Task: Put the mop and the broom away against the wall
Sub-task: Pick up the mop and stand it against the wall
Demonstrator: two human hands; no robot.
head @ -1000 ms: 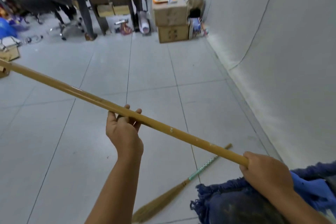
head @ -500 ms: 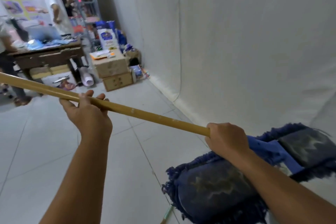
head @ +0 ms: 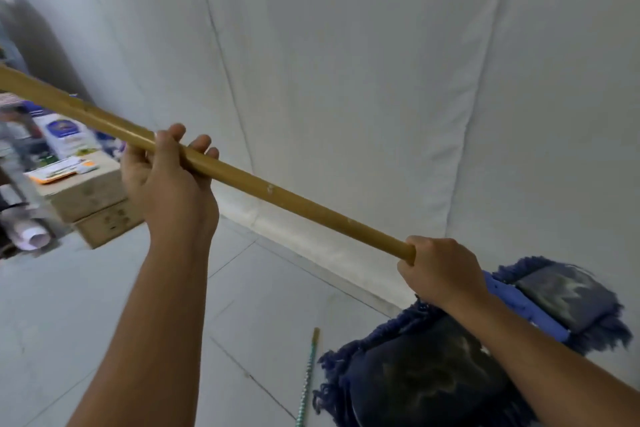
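Observation:
I hold the mop by its long yellow-brown wooden handle (head: 277,196), which slants from upper left to lower right. My left hand (head: 169,180) grips the handle near its middle. My right hand (head: 440,270) grips its low end, just above the wide dark blue fringed mop head (head: 433,371), which hangs at the lower right close to the white wall (head: 346,62). The broom (head: 308,374) lies on the tiled floor below; only the tip of its green-and-white wrapped handle shows, left of the mop head.
Stacked cardboard boxes (head: 93,201) with papers on top stand by the wall at the left, with bags and clutter behind them. Grey floor tiles (head: 69,305) spread out at the lower left. White fabric covers the wall.
My view has swung right and up toward the wall. The mop, held in both hands, has come nearer the wall, and the desk and the people have left the view.

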